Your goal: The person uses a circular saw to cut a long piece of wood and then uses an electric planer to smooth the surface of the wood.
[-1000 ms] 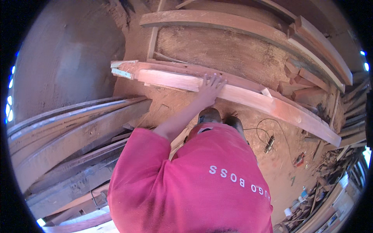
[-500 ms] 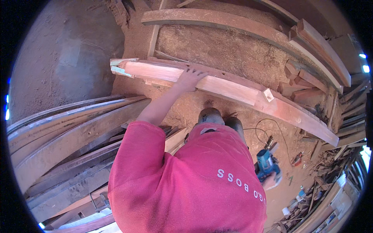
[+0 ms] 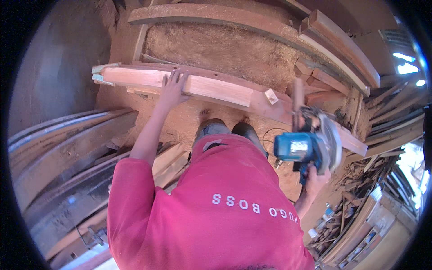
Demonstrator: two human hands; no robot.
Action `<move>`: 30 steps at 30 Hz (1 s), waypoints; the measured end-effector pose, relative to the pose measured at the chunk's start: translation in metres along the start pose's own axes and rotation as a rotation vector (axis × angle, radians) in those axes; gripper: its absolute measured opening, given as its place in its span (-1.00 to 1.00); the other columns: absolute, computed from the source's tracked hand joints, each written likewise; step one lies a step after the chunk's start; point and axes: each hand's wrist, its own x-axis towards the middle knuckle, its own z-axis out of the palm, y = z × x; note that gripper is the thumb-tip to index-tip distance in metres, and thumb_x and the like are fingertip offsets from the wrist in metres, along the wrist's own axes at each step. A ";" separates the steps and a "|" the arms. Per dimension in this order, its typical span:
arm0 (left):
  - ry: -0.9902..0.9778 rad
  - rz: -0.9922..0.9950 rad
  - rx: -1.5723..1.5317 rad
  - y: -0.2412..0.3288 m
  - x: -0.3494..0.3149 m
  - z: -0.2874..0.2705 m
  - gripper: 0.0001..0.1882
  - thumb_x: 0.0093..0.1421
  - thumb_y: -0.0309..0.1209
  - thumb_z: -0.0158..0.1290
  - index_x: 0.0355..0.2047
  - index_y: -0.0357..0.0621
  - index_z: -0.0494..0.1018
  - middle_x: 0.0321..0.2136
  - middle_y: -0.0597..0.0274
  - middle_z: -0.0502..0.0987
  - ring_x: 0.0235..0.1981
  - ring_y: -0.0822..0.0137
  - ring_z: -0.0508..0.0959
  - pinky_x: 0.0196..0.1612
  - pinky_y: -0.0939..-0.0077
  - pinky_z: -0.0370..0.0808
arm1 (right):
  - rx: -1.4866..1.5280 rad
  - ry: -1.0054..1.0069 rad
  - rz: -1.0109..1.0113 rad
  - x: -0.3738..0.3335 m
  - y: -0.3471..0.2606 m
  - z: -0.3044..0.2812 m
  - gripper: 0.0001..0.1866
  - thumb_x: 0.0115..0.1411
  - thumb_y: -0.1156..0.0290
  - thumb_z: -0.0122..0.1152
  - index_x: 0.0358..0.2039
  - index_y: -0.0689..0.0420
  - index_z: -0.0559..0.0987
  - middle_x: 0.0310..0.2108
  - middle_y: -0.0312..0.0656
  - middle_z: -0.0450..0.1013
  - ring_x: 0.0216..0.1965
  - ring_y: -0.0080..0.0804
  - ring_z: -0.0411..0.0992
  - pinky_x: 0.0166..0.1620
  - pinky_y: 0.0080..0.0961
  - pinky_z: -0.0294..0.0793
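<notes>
A long, slightly curved timber beam (image 3: 218,90) lies across in front of my knees, its top pale and freshly worked over part of its length. My left hand (image 3: 173,92) rests flat on the beam left of its middle, fingers spread. On the right, my right hand (image 3: 317,176) is wrapped round the rear handle of a teal circular saw (image 3: 294,147) with a grey rounded guard. The saw is raised and hides part of the beam's right portion. A small pale wood block (image 3: 271,96) sits on the beam left of the saw.
Curved planks (image 3: 72,153) are stacked on the left. Another curved beam (image 3: 216,15) lies at the far side, with short timber offcuts (image 3: 330,81) at the far right. Scrap wood (image 3: 351,198) is piled to the right. A dark cable (image 3: 265,134) curls on the dusty ground.
My right hand has lifted the circular saw from low beside my body up and forward, in front of the beam's right part. My left hand stays on the beam; the view has shifted right.
</notes>
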 end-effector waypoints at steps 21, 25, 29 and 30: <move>0.315 -0.580 -0.659 0.438 -0.071 -0.072 -0.01 -0.17 0.01 0.42 0.24 -0.16 0.32 0.10 -0.03 0.43 0.10 -0.05 0.45 0.14 0.08 0.37 | -0.255 -1.225 -0.638 0.198 0.027 0.082 -0.52 -0.10 0.31 0.34 -0.15 0.30 0.63 -0.34 0.17 0.58 -0.27 0.02 0.59 -0.13 -0.23 0.53; 0.357 -0.686 -0.494 0.466 -0.061 -0.051 0.04 -0.22 -0.05 0.44 0.28 -0.10 0.27 0.18 0.02 0.34 0.17 -0.04 0.35 0.15 0.07 0.32 | -0.151 -1.198 -0.669 0.212 0.047 0.092 -0.55 -0.09 0.32 0.34 -0.18 0.32 0.62 -0.36 0.18 0.57 -0.28 0.03 0.59 -0.16 -0.23 0.53; 0.357 -0.741 -0.454 0.472 -0.043 -0.041 0.16 -0.24 -0.09 0.47 0.35 -0.10 0.14 0.25 -0.06 0.25 0.20 -0.11 0.33 0.18 0.02 0.30 | -0.178 -1.228 -0.633 0.224 0.052 0.106 -0.55 -0.08 0.33 0.34 -0.18 0.35 0.61 -0.34 0.19 0.57 -0.26 0.03 0.60 -0.14 -0.26 0.53; 0.357 -0.748 -0.453 0.470 -0.040 -0.034 0.16 -0.24 -0.09 0.47 0.35 -0.10 0.14 0.25 -0.06 0.25 0.20 -0.11 0.33 0.18 0.02 0.30 | -0.179 -1.234 -0.634 0.224 0.052 0.107 -0.55 -0.08 0.33 0.34 -0.18 0.35 0.61 -0.34 0.19 0.57 -0.26 0.03 0.60 -0.14 -0.26 0.53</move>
